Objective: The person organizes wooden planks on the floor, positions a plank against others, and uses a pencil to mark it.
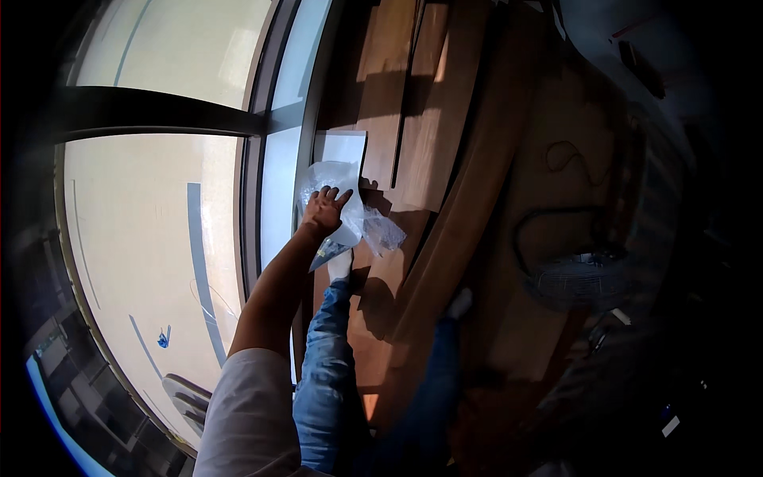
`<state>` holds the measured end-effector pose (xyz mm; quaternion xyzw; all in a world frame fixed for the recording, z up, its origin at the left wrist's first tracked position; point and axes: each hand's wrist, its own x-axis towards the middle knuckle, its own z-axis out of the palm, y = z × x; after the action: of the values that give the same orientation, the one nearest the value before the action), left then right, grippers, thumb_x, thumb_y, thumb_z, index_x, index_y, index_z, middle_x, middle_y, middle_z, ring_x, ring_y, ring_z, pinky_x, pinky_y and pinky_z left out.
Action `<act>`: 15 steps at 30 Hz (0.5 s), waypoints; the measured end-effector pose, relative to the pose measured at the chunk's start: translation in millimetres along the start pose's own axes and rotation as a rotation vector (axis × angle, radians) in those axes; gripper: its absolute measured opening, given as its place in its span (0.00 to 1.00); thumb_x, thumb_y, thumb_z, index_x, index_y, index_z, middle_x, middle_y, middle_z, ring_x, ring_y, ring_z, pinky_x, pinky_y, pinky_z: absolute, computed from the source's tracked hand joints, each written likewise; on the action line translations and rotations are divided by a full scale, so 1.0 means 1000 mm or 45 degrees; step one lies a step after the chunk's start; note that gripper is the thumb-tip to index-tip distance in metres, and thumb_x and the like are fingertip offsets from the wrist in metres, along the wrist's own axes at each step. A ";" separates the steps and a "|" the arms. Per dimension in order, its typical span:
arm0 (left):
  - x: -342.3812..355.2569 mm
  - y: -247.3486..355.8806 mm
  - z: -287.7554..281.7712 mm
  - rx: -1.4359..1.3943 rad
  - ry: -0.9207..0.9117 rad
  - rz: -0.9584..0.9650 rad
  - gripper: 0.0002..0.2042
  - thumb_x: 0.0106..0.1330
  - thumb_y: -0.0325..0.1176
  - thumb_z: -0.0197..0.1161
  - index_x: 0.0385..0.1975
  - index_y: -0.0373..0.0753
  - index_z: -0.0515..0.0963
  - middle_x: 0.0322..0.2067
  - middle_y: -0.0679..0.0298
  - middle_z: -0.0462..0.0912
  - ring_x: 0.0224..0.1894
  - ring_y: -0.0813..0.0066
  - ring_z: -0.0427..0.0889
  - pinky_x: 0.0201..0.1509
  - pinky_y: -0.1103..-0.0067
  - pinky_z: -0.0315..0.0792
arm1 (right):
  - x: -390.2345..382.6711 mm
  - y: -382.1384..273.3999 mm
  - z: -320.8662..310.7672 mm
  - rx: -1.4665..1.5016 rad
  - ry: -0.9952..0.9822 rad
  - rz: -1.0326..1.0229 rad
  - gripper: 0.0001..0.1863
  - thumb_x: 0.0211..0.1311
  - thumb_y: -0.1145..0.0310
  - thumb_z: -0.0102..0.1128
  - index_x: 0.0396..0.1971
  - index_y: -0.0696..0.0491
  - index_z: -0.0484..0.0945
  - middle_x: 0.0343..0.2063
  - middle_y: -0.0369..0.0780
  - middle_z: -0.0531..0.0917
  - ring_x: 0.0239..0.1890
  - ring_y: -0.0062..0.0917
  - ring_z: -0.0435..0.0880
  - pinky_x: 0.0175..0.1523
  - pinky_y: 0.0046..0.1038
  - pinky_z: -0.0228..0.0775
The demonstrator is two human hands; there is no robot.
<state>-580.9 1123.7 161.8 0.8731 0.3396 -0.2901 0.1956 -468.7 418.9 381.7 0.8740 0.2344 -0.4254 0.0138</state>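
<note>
My left hand (pixel 323 208) reaches forward, palm down, with its fingers spread over a pale plastic bag (pixel 330 172). The hand lies on or just above the bag; I cannot tell how firmly it touches. Crumpled clear plastic (pixel 383 231) spreads out to the right of the hand. Beyond it, a flat white sheet (pixel 342 144) lies along the window side. A dark bluish corner with small light marks (pixel 326 254) shows below the hand, next to my left foot (pixel 340 266). My right hand is out of view.
Long brown wooden boards (pixel 457 207) cover the floor, some with dark gaps between them. A tall framed window (pixel 253 159) runs along the left. At the right, in shadow, stands a round wire-caged fan (pixel 576 278). A thin cable (pixel 568 147) curls beyond it.
</note>
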 end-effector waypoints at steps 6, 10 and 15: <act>0.059 -0.041 0.122 0.038 -0.554 -0.287 0.38 0.61 0.40 0.63 0.71 0.58 0.53 0.60 0.57 0.73 0.66 0.56 0.65 0.62 0.51 0.60 | 0.090 -0.135 -0.017 0.264 -0.277 0.426 0.19 0.71 0.54 0.49 0.47 0.55 0.78 0.37 0.44 0.84 0.39 0.35 0.81 0.48 0.34 0.73; -0.028 -0.027 0.225 -0.212 -0.578 -0.263 0.20 0.70 0.36 0.49 0.62 0.54 0.70 0.53 0.60 0.80 0.61 0.61 0.71 0.57 0.46 0.59 | 0.198 -0.221 0.015 0.326 -0.427 0.439 0.14 0.69 0.61 0.53 0.42 0.58 0.76 0.41 0.46 0.84 0.43 0.31 0.84 0.46 0.31 0.74; -0.137 -0.020 0.325 -0.406 -0.377 -0.378 0.29 0.57 0.42 0.64 0.61 0.52 0.71 0.63 0.54 0.68 0.66 0.50 0.65 0.68 0.63 0.60 | 0.373 -0.340 0.057 0.197 0.164 -0.445 0.15 0.63 0.70 0.59 0.49 0.58 0.74 0.42 0.47 0.81 0.45 0.38 0.82 0.50 0.33 0.75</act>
<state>-798.6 897.3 1.1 0.7200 0.4730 -0.3828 0.3337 -456.9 857.3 125.1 0.8439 0.3496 -0.3813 -0.1423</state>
